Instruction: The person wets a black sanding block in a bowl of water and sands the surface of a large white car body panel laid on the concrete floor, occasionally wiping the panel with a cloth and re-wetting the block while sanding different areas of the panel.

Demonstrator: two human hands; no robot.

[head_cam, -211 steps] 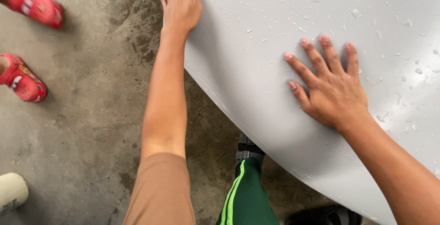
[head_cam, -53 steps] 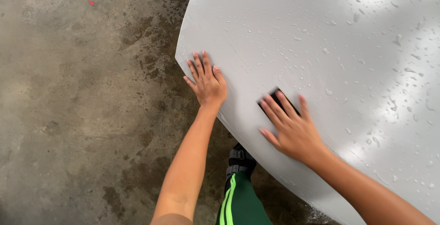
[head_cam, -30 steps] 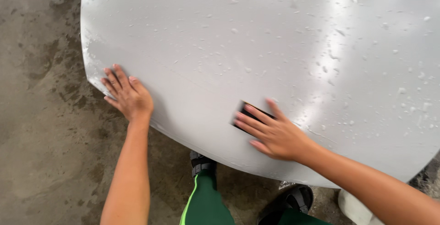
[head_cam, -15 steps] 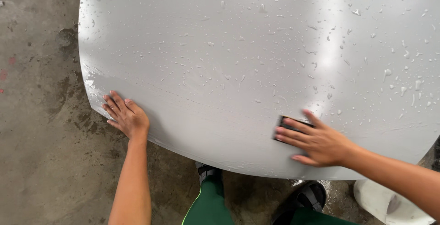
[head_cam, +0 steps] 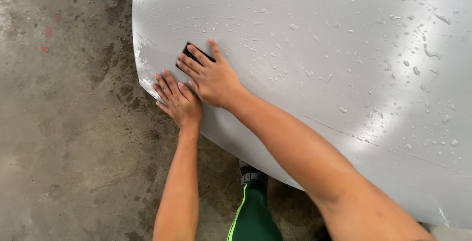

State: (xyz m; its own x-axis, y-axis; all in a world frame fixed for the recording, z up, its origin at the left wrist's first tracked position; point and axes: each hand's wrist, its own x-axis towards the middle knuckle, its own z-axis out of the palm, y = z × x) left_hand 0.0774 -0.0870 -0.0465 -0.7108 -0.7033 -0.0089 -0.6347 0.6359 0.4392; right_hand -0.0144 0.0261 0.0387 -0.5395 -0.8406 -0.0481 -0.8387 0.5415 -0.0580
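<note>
- A large grey panel (head_cam: pixel 319 49) is seen filling the frame from 12 o'clock round to 4 o'clock, its curved edge running from 10 o'clock down to 5 o'clock.
- The panel is seen to be wet: water beads are scattered over it, thickest toward 2 o'clock, where a bright glare is reflected.
- A small dark pad (head_cam: pixel 192 55) is pressed flat on the panel near its left edge, at about 10 o'clock from the frame's centre.
- The pad is covered by the right hand (head_cam: pixel 209 76); the fingers are laid out straight over it and spread, not curled, so the pad is held down under them rather than gripped. Only its upper left corner is left showing.
- The left hand (head_cam: pixel 178 99) is laid flat and open on the panel's rim, at 7 o'clock from the right hand and touching it; nothing is held in it.
- The right forearm is stretched across the panel toward 5 o'clock; the left forearm is dropped straight to 6 o'clock.
- A stained concrete floor (head_cam: pixel 64 138) is seen from 7 to 11 o'clock, with small red marks near 10 o'clock.
- A green trouser leg (head_cam: pixel 251 216) with a lighter stripe and a dark shoe (head_cam: pixel 251 173) are seen at 6 o'clock, under the panel's edge.
- No container is shown.
</note>
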